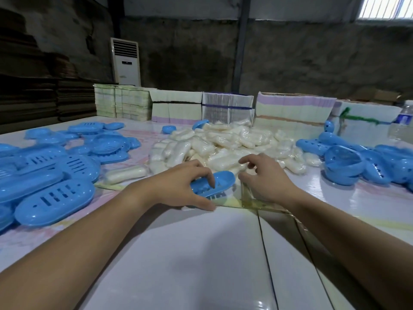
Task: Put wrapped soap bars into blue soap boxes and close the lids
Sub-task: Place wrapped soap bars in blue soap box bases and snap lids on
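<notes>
At the near edge of the soap pile [225, 142], the left hand [178, 186] grips an open blue soap box [214, 183], fingers curled over its near rim and thumb flat on the table [201, 253]. The box sits tilted, its hollow facing up and away from the person. No bar is visible inside it. The right hand [261, 180] hovers just beside the box's right end, fingers loosely curled above the nearest wrapped bars and grasping nothing.

The step in hand appears to be selecting one bar for loading. Recommended procedure:

1. Hold the box steady with the left hand, hollow facing up, so the bar can drop in without sliding out.
2. Pick a single bar from the pile's near edge; the film wrappers look slippery and bars overlap, so pinch across the bar's width rather than by loose film.
3. Align the bar's long axis with the box's long axis before seating it.
4. Check that no wrapper film overhangs the rim, since trapped film would likely prevent lid closure.

Filled boxes [51, 198] lie stacked at the left; open box halves [348, 164] lie at the right.
</notes>
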`<state>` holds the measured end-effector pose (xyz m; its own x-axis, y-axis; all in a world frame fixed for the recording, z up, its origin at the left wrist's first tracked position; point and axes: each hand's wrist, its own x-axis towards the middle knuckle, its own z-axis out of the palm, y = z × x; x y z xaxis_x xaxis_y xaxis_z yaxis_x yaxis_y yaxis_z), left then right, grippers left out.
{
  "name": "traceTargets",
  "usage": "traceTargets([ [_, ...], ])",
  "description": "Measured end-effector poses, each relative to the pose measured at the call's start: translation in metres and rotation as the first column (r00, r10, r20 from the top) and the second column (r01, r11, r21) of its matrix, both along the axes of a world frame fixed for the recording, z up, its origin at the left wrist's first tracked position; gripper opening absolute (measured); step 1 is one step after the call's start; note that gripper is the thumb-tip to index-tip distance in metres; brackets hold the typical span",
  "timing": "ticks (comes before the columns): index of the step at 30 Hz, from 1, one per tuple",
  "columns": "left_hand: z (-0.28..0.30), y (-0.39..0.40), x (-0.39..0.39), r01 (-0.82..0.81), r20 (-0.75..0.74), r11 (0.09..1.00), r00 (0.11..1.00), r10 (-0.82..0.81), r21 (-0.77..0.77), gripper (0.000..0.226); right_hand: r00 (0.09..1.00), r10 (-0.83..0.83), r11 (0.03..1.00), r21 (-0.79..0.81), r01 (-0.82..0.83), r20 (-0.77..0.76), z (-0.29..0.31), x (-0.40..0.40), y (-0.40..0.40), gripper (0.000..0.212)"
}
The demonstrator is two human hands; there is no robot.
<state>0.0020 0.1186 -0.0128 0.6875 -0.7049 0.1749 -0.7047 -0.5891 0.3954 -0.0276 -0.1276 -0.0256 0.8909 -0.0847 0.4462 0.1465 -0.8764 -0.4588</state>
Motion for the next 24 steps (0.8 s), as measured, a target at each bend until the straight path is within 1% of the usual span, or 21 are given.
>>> traceTargets([
  [1,0.0,0.0,0.0,0.023,-0.007,1.0,1.0,-0.023,0.001,0.045,1.0,-0.009,0.998,-0.067,0.007,-0.025,0.003,0.003,0.0,0.039],
  [3,0.003,0.0,-0.003,0.073,-0.054,0.997,0.996,-0.073,0.0,0.049,0.998,-0.008,0.968,-0.25,-0.009,-0.066,0.01,0.009,0.001,0.054],
  [5,0.005,0.001,-0.006,0.099,-0.092,0.995,0.991,-0.098,0.014,0.051,0.993,0.031,0.897,-0.435,-0.077,-0.11,0.014,0.014,0.008,0.066],
  [7,0.006,0.003,-0.005,0.11,-0.126,0.993,0.987,-0.103,0.045,0.052,0.983,0.078,0.819,-0.552,-0.158,-0.166,0.016,0.018,0.019,0.073],
  [9,0.007,0.005,-0.005,0.112,-0.151,0.991,0.983,-0.101,0.07,0.051,0.973,0.101,0.757,-0.618,-0.21,-0.206,0.017,0.023,0.029,0.076],
  [11,0.007,0.006,-0.004,0.103,-0.147,0.993,0.985,-0.094,0.056,0.049,0.972,0.101,0.727,-0.652,-0.217,-0.211,0.024,0.025,0.035,0.075],
  [13,0.007,0.006,-0.003,0.084,-0.132,0.996,0.988,-0.079,0.028,0.049,0.978,0.106,0.701,-0.683,-0.203,-0.182,0.031,0.025,0.035,0.068],
  [15,0.007,0.007,-0.002,0.067,-0.124,0.998,0.99,-0.064,0.019,0.053,0.986,0.114,0.665,-0.729,-0.165,-0.119,0.034,0.022,0.031,0.059],
  [16,0.007,0.007,-0.002,0.065,-0.12,0.998,0.991,-0.062,0.021,0.054,0.989,0.114,0.664,-0.734,-0.144,-0.09,0.034,0.02,0.026,0.059],
  [19,0.008,0.008,-0.001,0.061,-0.125,0.998,0.99,-0.057,0.025,0.052,0.996,0.086,0.722,-0.689,-0.066,-0.006,0.032,0.012,0.01,0.061],
  [20,0.008,0.007,-0.001,0.054,-0.125,0.998,0.991,-0.052,0.019,0.052,0.997,0.066,0.759,-0.651,-0.025,0.038,0.032,0.01,0.004,0.058],
  [21,0.007,0.006,-0.002,0.046,-0.12,0.999,0.992,-0.045,0.007,0.051,0.995,0.041,0.82,-0.571,0.019,0.091,0.033,0.007,-0.002,0.055],
  [22,0.005,0.003,-0.002,0.035,-0.114,0.999,0.993,-0.036,-0.013,0.051,0.99,0.008,0.896,-0.441,0.057,0.144,0.035,0.003,-0.008,0.051],
  [23,0.003,0.0,-0.003,0.02,-0.11,0.999,0.994,-0.024,-0.04,0.051,0.982,-0.038,0.959,-0.268,0.087,0.183,0.038,-0.002,-0.012,0.047],
  [24,0.001,-0.004,-0.005,0.001,-0.111,0.998,0.994,-0.008,-0.07,0.053,0.975,-0.087,0.992,-0.07,0.103,0.203,0.042,-0.007,-0.015,0.043],
])
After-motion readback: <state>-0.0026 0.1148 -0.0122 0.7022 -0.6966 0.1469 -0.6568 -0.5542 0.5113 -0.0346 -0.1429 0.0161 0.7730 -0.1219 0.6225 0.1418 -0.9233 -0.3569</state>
